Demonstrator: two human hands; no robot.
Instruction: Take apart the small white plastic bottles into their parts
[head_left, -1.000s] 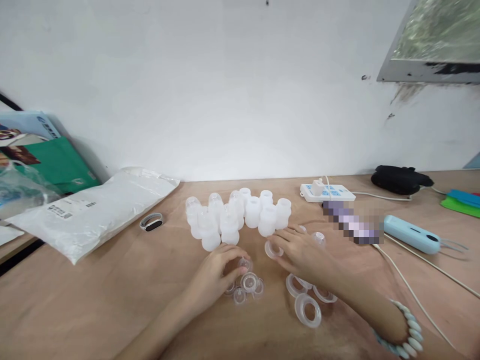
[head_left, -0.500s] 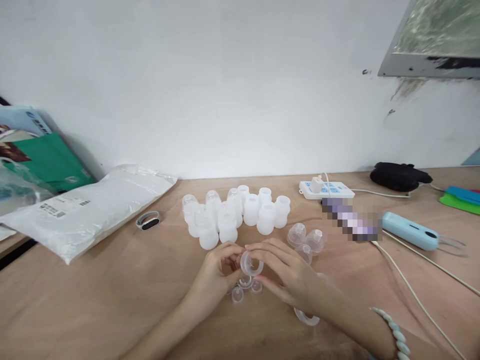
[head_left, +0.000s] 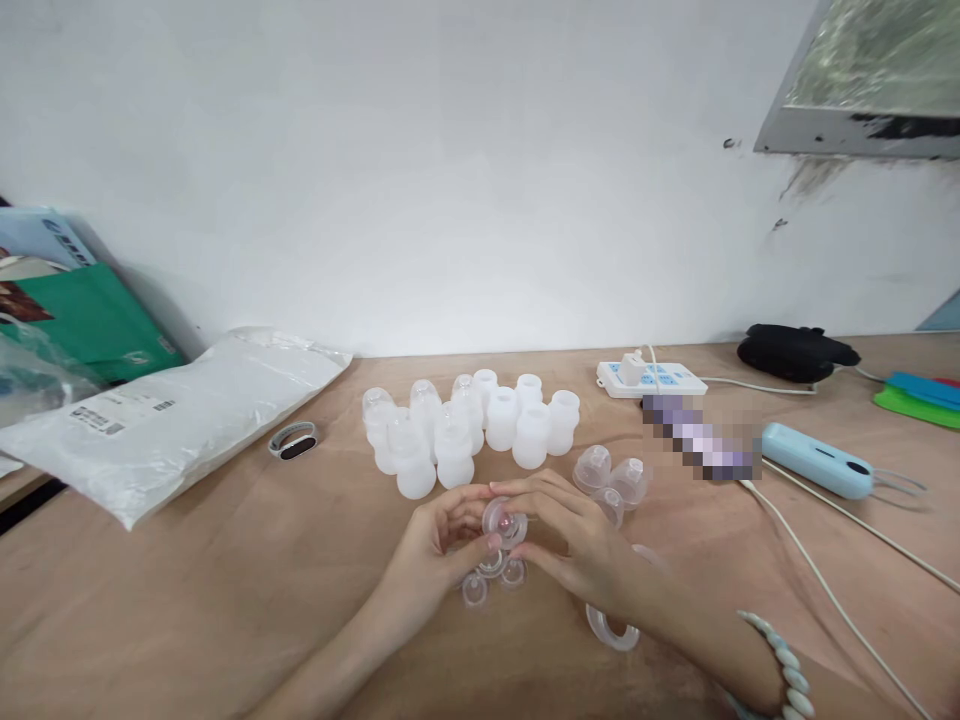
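Observation:
My left hand (head_left: 435,545) and my right hand (head_left: 581,545) meet over the table, both closed on a translucent bottle collar ring (head_left: 504,524). A pinkish spot shows through its middle, where a clear piece seems to sit inside the ring. My left thumb presses on the lower edge; the right fingers hold the upper and right side. Just below lie several small clear bottle nipples (head_left: 475,590), partly hidden by my hands. Beside my right hand stand clear dome caps (head_left: 628,483). Another collar ring (head_left: 611,628) lies under my right forearm, partly covered.
Behind my hands stand several white bottles (head_left: 532,437), and others with clear domes (head_left: 415,468). A fitness band (head_left: 294,441) and white parcel (head_left: 180,420) lie left. To the right are a power strip (head_left: 675,380), blue device (head_left: 817,462), cables and black case (head_left: 796,350).
The ring has turned slightly in my fingers, and its opening, earlier see-through, now shows a pinkish spot. My left thumb has come onto the ring's edge.

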